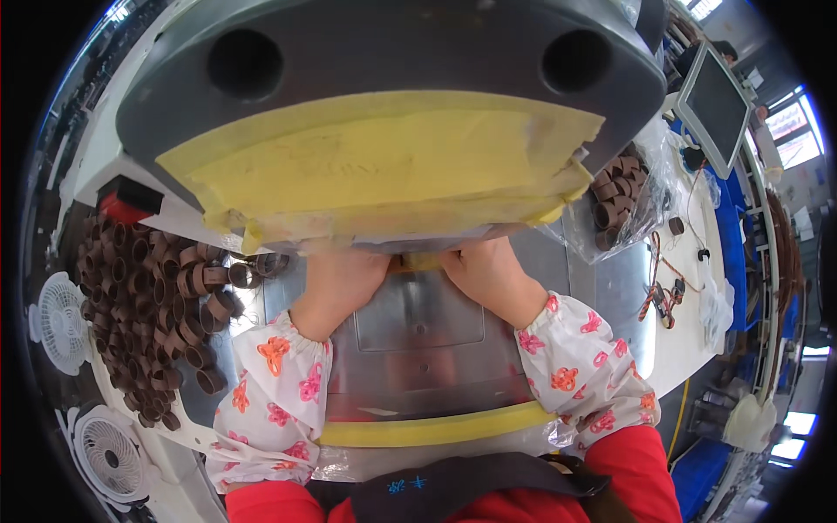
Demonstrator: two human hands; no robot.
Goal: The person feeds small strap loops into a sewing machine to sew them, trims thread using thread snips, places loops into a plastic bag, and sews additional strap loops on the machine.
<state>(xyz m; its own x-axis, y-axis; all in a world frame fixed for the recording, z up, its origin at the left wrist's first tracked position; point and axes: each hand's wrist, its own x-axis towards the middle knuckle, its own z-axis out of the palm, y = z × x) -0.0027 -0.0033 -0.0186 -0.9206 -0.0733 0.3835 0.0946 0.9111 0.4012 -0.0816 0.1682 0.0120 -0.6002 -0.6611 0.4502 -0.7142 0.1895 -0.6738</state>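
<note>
Yellow tape sheeting [384,157] covers the front of a dark grey machine hood [410,52] just above the fingers. The left hand [342,283] and the right hand [495,275] reach beneath its lower edge, a little apart from each other. Most of the fingers are hidden there, so I cannot tell whether they are apart, together or clamped on something. Between the two hands shows a narrow yellowish-brown strip [421,262], close beside the fingers; whether they touch it is unclear. A grey metal work plate [418,370] runs back from the fingers, with a yellow tape strip [427,428] along its near edge. Left of the fingers lies a large heap of brown rings [144,296], with a red and black object [129,200] at its far end and two white fans [112,458] farther out. To the right of the fingers are a clear plastic bag [661,166] of brown rings, an orange and black cord [667,301] and, farther off, a flat monitor [717,109]. White sleeve covers [288,375] with pink and orange figures end at the wrists, behind the fingers
</note>
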